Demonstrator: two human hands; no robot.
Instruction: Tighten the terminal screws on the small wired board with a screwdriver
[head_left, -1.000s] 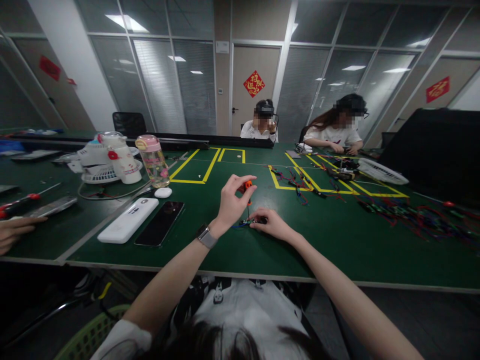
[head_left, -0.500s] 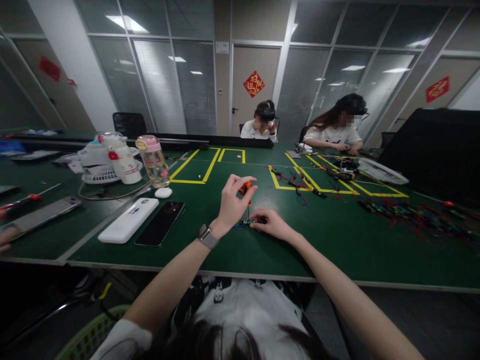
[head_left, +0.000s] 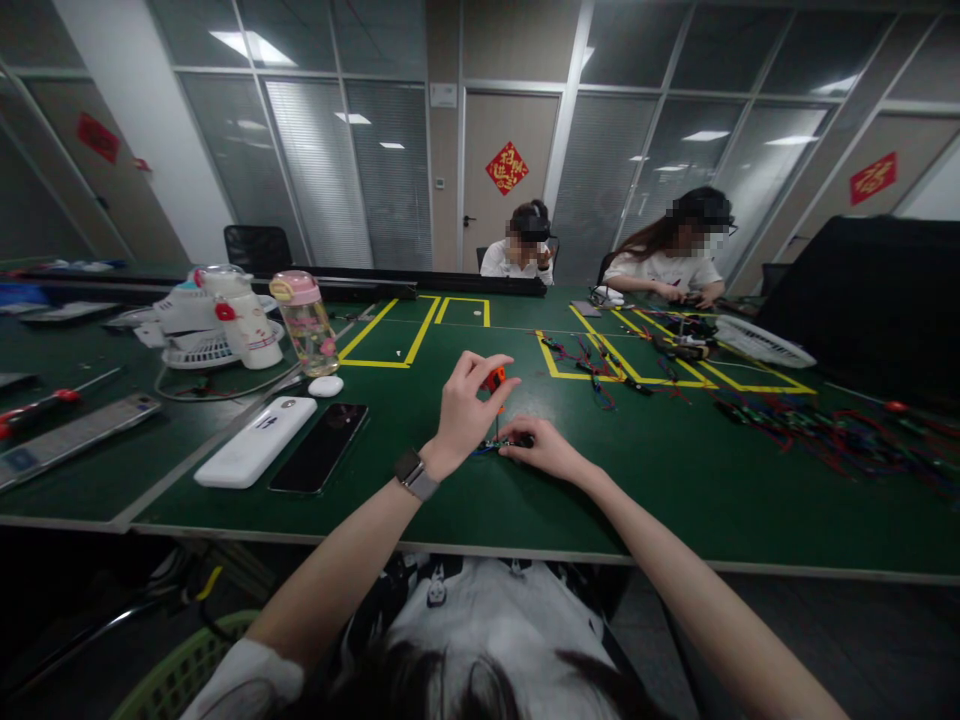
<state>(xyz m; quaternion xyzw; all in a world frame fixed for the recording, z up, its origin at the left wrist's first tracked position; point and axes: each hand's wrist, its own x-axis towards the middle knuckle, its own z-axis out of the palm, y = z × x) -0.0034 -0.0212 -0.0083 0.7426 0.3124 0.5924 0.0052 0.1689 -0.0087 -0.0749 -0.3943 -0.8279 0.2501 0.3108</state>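
My left hand (head_left: 465, 410) is raised over the green table (head_left: 675, 490), fingers pinched round the orange handle of a small screwdriver (head_left: 495, 382) that stands upright, tip down. The tip meets a small dark part with blue wires (head_left: 504, 443) lying on the table. My right hand (head_left: 544, 450) rests flat on the table just right of the screwdriver, fingers pressed on that small part. A watch sits on my left wrist.
A white power bank (head_left: 255, 440), a black phone (head_left: 321, 446) and a white earbud case (head_left: 325, 385) lie left. Two bottles (head_left: 304, 322) and a fan stand behind. Yellow-taped boxes and tangled wires (head_left: 832, 430) lie right. Two people sit at the far edge.
My left hand's fingers have turned slightly on the screwdriver handle. A person's hand at the far left edge has drawn out of view. My right hand has stayed put.
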